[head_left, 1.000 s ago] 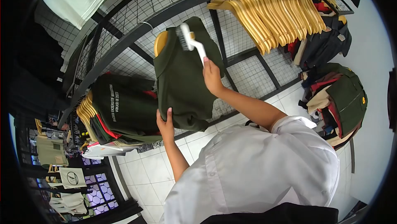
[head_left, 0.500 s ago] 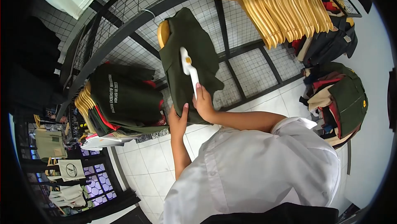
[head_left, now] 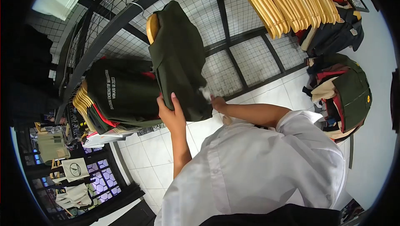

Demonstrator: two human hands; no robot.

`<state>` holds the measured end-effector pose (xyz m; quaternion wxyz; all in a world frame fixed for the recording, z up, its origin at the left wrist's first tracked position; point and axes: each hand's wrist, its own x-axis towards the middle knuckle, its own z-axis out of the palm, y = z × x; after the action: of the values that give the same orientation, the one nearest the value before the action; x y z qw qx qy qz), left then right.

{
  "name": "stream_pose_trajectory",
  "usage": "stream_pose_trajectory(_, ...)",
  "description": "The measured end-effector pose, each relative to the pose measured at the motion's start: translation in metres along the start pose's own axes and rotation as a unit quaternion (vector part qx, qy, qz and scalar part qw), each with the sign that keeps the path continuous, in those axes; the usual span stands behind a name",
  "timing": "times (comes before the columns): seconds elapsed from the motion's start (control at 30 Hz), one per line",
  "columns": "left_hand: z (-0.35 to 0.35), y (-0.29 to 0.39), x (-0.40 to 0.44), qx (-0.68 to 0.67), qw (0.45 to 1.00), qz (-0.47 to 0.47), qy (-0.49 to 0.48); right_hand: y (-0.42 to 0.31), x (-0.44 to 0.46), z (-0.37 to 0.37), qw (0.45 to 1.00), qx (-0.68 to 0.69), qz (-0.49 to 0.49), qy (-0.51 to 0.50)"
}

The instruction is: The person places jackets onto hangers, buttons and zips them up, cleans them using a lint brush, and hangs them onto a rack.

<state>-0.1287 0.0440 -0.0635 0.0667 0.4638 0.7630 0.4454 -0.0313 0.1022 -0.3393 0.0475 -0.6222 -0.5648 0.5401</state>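
A dark green jacket (head_left: 179,63) hangs from a wooden hanger (head_left: 153,28) on the black rack rail. My left hand (head_left: 173,115) grips the lower part of its near edge, thumb lying on the cloth. My right hand (head_left: 219,105) is closed around the handle of a white lint brush (head_left: 204,94) by the jacket's lower right edge. The brush is smeared by motion and its handle is mostly hidden, so I cannot tell whether it touches the cloth.
Dark green garments with white lettering (head_left: 121,88) hang at left. Bare wooden hangers (head_left: 287,5) fill the upper right of the rack. More clothes (head_left: 350,96) hang at far right. Tote bags (head_left: 75,169) hang lower left, above white floor tiles (head_left: 154,159).
My right hand has swept the lint brush down and right, from the jacket's middle to its lower edge. My left hand keeps its hold, and the jacket has shifted slightly left in view.
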Motion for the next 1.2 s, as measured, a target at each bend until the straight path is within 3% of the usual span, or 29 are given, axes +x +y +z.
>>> stream_pose_trajectory(0.03,0.003,0.001,-0.003,-0.009,0.999,0.029,0.032,-0.017,-0.011,-0.012,1.000,0.000,0.003,-0.002)
stream_pose_trajectory(0.07,0.005,0.000,-0.005,-0.018,0.996,0.057,0.065,-0.045,-0.029,-0.027,0.979,0.154,-0.075,0.109)
stream_pose_trajectory(0.1,0.006,0.002,-0.004,-0.016,0.996,0.053,0.063,-0.070,-0.046,-0.037,0.917,0.302,-0.148,0.216)
stream_pose_trajectory(0.23,0.008,0.016,-0.001,0.007,1.000,0.004,0.006,-0.088,-0.084,-0.010,0.936,0.257,-0.212,0.112)
stream_pose_trajectory(0.3,0.011,0.017,0.001,0.010,1.000,-0.021,-0.021,-0.061,-0.082,0.024,0.932,0.281,-0.229,-0.008)
stream_pose_trajectory(0.37,0.011,0.017,0.004,0.013,0.999,-0.032,-0.034,-0.019,-0.068,0.032,0.966,0.035,-0.234,-0.107)
stream_pose_trajectory(0.43,0.006,0.015,0.003,-0.007,0.999,-0.032,-0.033,-0.002,-0.047,0.009,0.936,-0.193,-0.239,-0.174)
stream_pose_trajectory(0.5,0.005,0.013,0.001,-0.019,0.999,-0.037,-0.027,0.027,-0.001,-0.002,0.887,-0.362,-0.256,-0.131)
stream_pose_trajectory(0.57,0.005,0.011,-0.001,-0.022,0.999,-0.016,-0.021,0.037,0.024,-0.019,0.964,-0.222,-0.149,0.003)
stream_pose_trajectory(0.67,0.009,0.016,-0.001,-0.027,0.999,-0.020,-0.027,0.008,0.068,-0.049,0.978,0.001,-0.144,0.150)
stream_pose_trajectory(0.73,0.009,0.021,-0.004,-0.018,0.998,-0.041,-0.050,-0.048,0.055,-0.071,0.930,0.282,-0.157,0.174)
stream_pose_trajectory(0.77,0.011,0.022,-0.006,-0.015,0.998,-0.043,-0.053,-0.082,0.038,-0.078,0.869,0.442,-0.146,0.169)
stream_pose_trajectory(0.8,0.013,0.023,-0.006,-0.024,0.997,-0.042,-0.057,-0.095,0.035,-0.065,0.868,0.444,-0.144,0.169)
stream_pose_trajectory(0.87,0.018,0.026,-0.005,-0.044,0.996,-0.037,-0.066,-0.108,0.023,-0.044,0.892,0.265,-0.253,0.264)
stream_pose_trajectory(0.9,0.019,0.026,-0.004,-0.042,0.996,-0.036,-0.069,-0.094,0.023,-0.029,0.892,0.267,-0.251,0.265)
stream_pose_trajectory(0.97,0.021,0.023,-0.002,-0.057,0.997,-0.021,-0.047,-0.064,0.020,0.006,0.947,0.165,-0.230,0.152)
stream_pose_trajectory(1.03,0.019,0.017,0.002,-0.063,0.997,-0.012,-0.035,-0.028,0.013,0.011,0.988,0.034,-0.140,0.053)
stream_pose_trajectory(1.1,0.013,0.008,0.004,-0.051,0.998,0.006,-0.027,0.042,0.035,0.018,0.946,-0.138,-0.292,-0.013)
stream_pose_trajectory(1.17,0.010,0.006,0.003,-0.045,0.999,0.012,-0.018,0.067,0.037,-0.010,0.964,-0.106,-0.233,-0.064)
stream_pose_trajectory(1.2,0.009,0.007,0.002,-0.045,0.999,0.015,-0.019,0.074,0.040,-0.026,0.934,-0.233,-0.268,-0.048)
